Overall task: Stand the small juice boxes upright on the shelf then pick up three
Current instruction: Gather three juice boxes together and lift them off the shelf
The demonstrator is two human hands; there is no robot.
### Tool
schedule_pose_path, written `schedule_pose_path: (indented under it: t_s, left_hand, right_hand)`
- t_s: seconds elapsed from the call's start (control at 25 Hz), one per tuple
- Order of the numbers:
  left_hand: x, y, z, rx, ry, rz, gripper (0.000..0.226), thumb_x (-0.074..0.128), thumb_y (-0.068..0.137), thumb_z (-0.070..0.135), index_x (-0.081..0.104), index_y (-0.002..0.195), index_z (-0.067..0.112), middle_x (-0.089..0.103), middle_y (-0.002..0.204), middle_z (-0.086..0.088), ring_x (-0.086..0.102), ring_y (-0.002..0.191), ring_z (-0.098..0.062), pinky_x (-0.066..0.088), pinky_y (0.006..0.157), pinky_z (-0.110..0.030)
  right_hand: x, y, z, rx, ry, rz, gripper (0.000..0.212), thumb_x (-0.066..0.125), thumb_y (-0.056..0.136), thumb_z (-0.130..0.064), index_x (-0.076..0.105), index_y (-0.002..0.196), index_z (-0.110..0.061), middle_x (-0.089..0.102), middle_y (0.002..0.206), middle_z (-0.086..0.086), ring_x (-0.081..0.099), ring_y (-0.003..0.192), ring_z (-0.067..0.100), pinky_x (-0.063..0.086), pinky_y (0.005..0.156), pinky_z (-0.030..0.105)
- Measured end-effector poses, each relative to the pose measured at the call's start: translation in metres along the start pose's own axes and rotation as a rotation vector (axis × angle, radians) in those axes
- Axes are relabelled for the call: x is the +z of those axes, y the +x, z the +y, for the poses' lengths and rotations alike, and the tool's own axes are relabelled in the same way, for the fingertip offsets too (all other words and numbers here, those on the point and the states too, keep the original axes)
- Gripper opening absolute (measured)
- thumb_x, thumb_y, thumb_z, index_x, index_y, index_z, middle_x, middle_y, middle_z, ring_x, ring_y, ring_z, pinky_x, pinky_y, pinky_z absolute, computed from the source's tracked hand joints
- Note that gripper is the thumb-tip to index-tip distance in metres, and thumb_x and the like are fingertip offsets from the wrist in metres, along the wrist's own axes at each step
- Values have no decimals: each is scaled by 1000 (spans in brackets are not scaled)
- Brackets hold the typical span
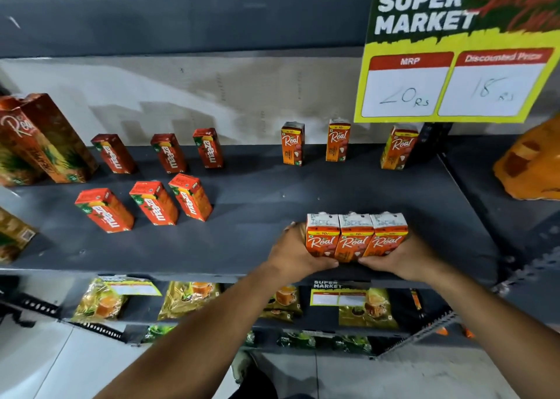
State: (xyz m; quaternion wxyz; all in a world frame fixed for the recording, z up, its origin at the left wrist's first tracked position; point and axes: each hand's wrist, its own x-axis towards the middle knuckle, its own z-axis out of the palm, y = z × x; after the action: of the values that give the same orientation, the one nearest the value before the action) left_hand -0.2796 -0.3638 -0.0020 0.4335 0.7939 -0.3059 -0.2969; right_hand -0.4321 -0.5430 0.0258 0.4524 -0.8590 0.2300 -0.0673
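Three small orange Real juice boxes (pixel 356 237) stand pressed side by side near the front edge of the dark grey shelf (pixel 257 204). My left hand (pixel 295 251) clasps the left end of the row and my right hand (pixel 397 256) clasps the right end, squeezing the three together. Three more small Real boxes stand upright at the back: one (pixel 292 143), another (pixel 338 141) and a third (pixel 399 148). Several red Maaza boxes (pixel 157 203) stand upright in two rows on the left.
A large Real carton (pixel 45 141) stands at the far left. A yellow price sign (pixel 457 50) hangs over the back right. An orange packet (pixel 533 165) lies on the neighbouring shelf to the right. Packets (pixel 188 300) fill the shelf below.
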Motion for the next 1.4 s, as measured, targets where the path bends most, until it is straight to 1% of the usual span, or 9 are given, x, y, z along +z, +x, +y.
schedule_pose_path:
  t_s: [0.16, 0.48, 0.6, 0.84, 1.04, 1.12, 1.2, 1.28, 1.4]
  left_hand:
    - [2, -2, 0, -40, 39, 22, 83, 87, 35, 60, 59, 110, 39, 71, 103, 12, 66, 96, -4, 56, 88, -39]
    - [0, -5, 4, -35, 55, 39, 71, 91, 45, 44, 60, 107, 35, 71, 100, 11, 67, 92, -5, 56, 88, -37]
    - [0, -9, 8, -1, 62, 57, 66, 93, 54, 34, 58, 109, 32, 69, 102, 10, 66, 94, -7, 55, 89, -37]
    - [1, -10, 9, 17, 70, 58, 73, 92, 54, 36, 53, 116, 34, 66, 110, 8, 64, 101, -11, 53, 93, -41]
    - [3, -10, 9, 49, 98, 67, 75, 91, 56, 37, 48, 117, 37, 64, 115, 7, 61, 106, -12, 52, 94, -43]
    - [2, -10, 8, 70, 107, 46, 92, 92, 53, 37, 39, 128, 38, 60, 123, 6, 57, 113, -13, 49, 98, -45]
    - [-5, -12, 5, 126, 8, -39, 126, 94, 52, 27, 10, 145, 41, 45, 141, 4, 47, 127, -14, 41, 106, -44]
    - [-22, -23, 2, 216, -110, -108, 140, 93, 56, 20, -12, 147, 36, 21, 156, 6, 28, 140, -11, 30, 113, -39]
    - [-57, -64, -18, 356, -30, 61, 118, 88, 61, 38, 12, 150, 26, 25, 155, 9, 24, 142, -7, 27, 116, -39]
  right_hand:
    - [2, -3, 3, 1, -8, 8, 54, 88, 62, -17, 59, 104, -35, 61, 93, -23, 57, 81, -13, 43, 68, 3]
    - [0, -3, 5, -5, 37, -17, 66, 89, 61, -20, 59, 118, -27, 68, 105, -11, 64, 97, 3, 50, 87, 25]
    - [1, -5, 4, -5, 43, -12, 63, 88, 62, -17, 60, 117, -26, 67, 101, -15, 64, 93, 0, 49, 82, 18]
    - [0, -9, -1, -3, 34, -3, 60, 88, 62, -15, 59, 114, -29, 65, 97, -18, 62, 86, -10, 47, 75, 9]
    - [1, -9, -3, -3, 20, 3, 62, 89, 60, -16, 58, 112, -32, 66, 98, -18, 64, 92, -1, 51, 89, 27]
    - [-3, -12, -10, -5, -29, -17, 83, 90, 58, -18, 48, 129, -32, 61, 108, -19, 61, 104, 3, 47, 96, 27]
    - [-12, -22, -16, 25, -79, -28, 123, 92, 55, -17, 13, 148, -36, 48, 121, -21, 47, 116, 1, 35, 102, 25]
    - [-17, -44, -15, 51, -26, 107, 138, 92, 53, -24, -7, 147, -41, 37, 131, -26, 37, 123, -2, 27, 108, 26]
    - [-1, -96, -2, -43, 99, 541, 99, 79, 64, -51, 20, 143, -43, 47, 129, -16, 48, 115, -2, 37, 102, 16]
